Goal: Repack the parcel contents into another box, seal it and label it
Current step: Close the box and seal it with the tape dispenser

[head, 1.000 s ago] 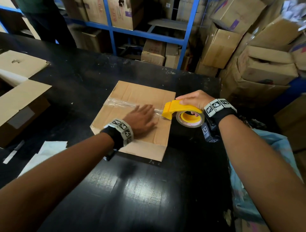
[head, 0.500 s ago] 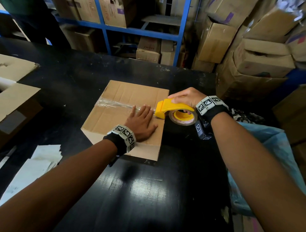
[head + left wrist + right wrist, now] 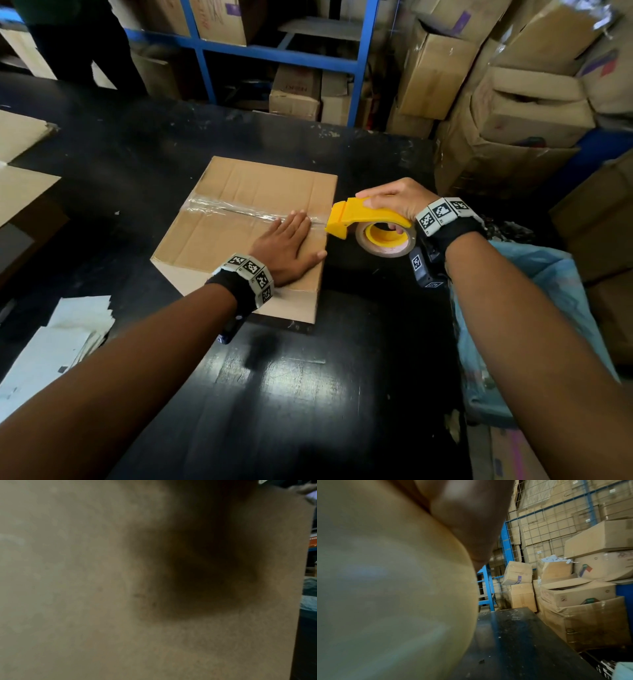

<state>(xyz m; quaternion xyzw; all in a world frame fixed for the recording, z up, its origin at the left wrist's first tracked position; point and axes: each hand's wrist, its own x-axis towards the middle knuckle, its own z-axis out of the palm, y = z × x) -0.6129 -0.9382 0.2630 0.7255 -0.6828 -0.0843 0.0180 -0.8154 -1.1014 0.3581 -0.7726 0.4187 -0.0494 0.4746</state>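
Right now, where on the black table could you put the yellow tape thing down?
Bare table lies in front of the taped box, between both forearms, and beyond it toward the blue shelf. The left edge is crowded: white papers, an open carton. The tape dispenser stays gripped.

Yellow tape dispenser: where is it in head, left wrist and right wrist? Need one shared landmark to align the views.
Head: yellow tape dispenser right of centre, at the cardboard box's right edge, gripped by the right hand.
Left wrist: not in it; blurred cardboard fills the picture.
Right wrist: a blurred yellow mass fills the left half, under the hand.
Shared landmark: the black table; only the head and right wrist views show it clearly.
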